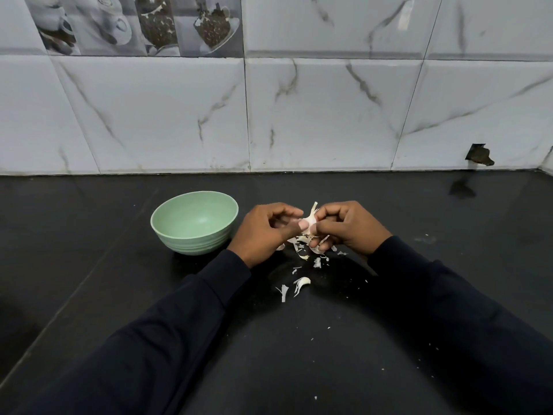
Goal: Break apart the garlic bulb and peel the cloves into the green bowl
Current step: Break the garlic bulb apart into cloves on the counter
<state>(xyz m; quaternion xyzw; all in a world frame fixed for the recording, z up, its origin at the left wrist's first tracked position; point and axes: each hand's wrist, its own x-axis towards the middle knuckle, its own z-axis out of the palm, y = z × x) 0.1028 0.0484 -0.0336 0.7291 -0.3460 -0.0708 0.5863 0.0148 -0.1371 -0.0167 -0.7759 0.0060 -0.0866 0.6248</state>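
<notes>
Right now I have both hands meeting just above the black tabletop [89,235], a little to the right of the green bowl [191,241]. The garlic bulb [309,221] sits between them, off the surface, with a papery tip sticking up past the knuckles.

My left hand [266,232] has its fingers [303,225] curled inward; the thumb tip presses flat against the side of the bulb, and the other fingers fold over the top toward it. My right hand [347,227] is curled more tightly, with its fingers wrapped round the bulb from the other side and the lower fingertips tucked beneath it, close to the rooty base. Neither hand is spread; both pinch the same bulb.

The bowl stands upright, just beside my left wrist and apart from it. I see no clove in the part of its inside that shows.

Loose peel scraps [302,283] lie on the tabletop under and in front of the hands, with small white flecks scattered nearer to me.

Most of the bulb is covered by my fingers, so I cannot tell how many cloves it holds or whether any has come free. Some pale bits under the right hand could be peel or clove; I cannot tell which. Dark sleeves [167,339] cover both forearms and run off the bottom edge.
</notes>
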